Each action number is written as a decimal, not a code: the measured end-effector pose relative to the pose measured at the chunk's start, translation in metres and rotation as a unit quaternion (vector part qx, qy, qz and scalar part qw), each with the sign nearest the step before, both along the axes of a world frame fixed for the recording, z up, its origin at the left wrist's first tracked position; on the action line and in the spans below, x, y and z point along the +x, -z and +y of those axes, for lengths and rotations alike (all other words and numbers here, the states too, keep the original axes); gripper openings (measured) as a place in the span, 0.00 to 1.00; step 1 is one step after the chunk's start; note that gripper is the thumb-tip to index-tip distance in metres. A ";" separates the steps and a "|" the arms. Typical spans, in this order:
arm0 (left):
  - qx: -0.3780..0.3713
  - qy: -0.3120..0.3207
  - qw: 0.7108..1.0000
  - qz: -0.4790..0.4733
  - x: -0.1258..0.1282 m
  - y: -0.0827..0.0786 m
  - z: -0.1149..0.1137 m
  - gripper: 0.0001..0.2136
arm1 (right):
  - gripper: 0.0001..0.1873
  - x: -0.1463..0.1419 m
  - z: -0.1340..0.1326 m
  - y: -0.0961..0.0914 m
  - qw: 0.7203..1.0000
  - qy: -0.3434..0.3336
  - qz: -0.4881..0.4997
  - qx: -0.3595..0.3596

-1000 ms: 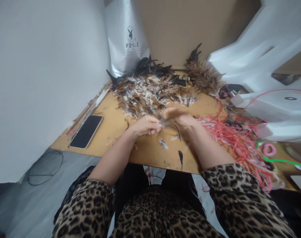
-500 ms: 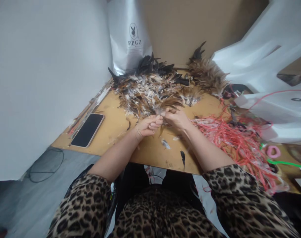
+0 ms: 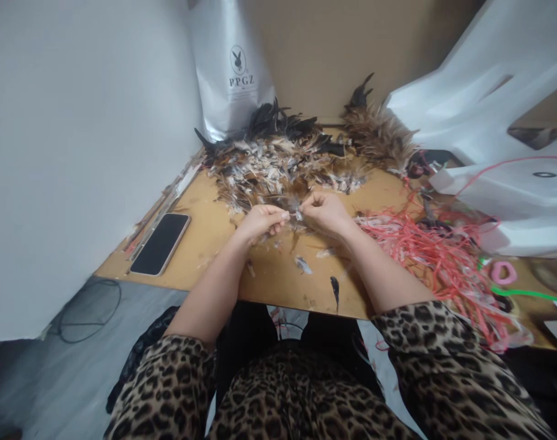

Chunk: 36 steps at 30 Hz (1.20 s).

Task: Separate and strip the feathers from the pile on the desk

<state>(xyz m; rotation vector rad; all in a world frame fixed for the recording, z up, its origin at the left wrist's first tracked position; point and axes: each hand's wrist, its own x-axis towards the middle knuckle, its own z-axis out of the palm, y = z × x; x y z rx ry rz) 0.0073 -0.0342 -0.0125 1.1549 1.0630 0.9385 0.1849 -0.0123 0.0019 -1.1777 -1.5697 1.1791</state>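
- Your left hand (image 3: 260,223) and right hand (image 3: 328,211) meet fingertip to fingertip, each grip pinched on one small feather (image 3: 297,214).
- It lies crosswise between them, just in front of the feather pile (image 3: 282,162) on the bench (image 3: 278,281).

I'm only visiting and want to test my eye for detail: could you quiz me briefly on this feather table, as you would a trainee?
1. True or false: the phone lies on the table, to the left of the left hand.
2. What do the left hand and right hand pinch between them? A) a feather tuft B) a pink ring C) a cable
3. What lies heaped on the table to the right of the right hand?
Key: 1 true; 2 A; 3 red strings.
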 end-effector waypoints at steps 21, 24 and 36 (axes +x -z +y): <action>0.054 -0.027 0.996 -0.066 0.011 0.013 0.007 0.15 | 0.13 -0.007 0.012 0.021 0.965 -0.070 0.152 -0.204; 0.042 -0.037 0.997 -0.051 0.011 0.017 0.009 0.14 | 0.15 0.001 0.010 0.016 0.976 -0.072 0.103 -0.176; 0.042 -0.078 0.995 -0.043 0.017 0.022 0.009 0.13 | 0.16 -0.002 0.003 0.009 0.992 -0.043 -0.110 0.050</action>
